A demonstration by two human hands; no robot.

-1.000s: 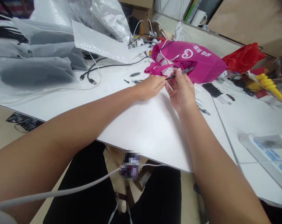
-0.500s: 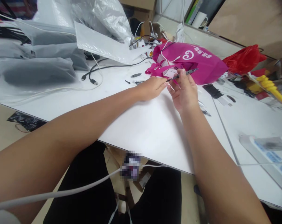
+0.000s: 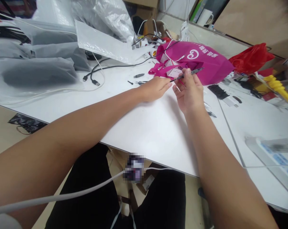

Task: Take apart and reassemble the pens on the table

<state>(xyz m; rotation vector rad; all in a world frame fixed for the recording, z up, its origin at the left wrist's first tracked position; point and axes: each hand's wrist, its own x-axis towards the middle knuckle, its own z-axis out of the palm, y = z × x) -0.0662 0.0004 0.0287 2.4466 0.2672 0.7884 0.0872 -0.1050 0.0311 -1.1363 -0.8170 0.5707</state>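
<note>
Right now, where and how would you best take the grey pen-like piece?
By its free end, I'd say, coming from the right and pinching across its slim body. The piece slants up and right past the right hand's fingertips; those cover its middle, and the left hand is at its dark lower end.

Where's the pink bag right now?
Head view, upper right of centre: the pink bag lies on the white table, just beyond the right hand, left of the red plastic bag.
</note>
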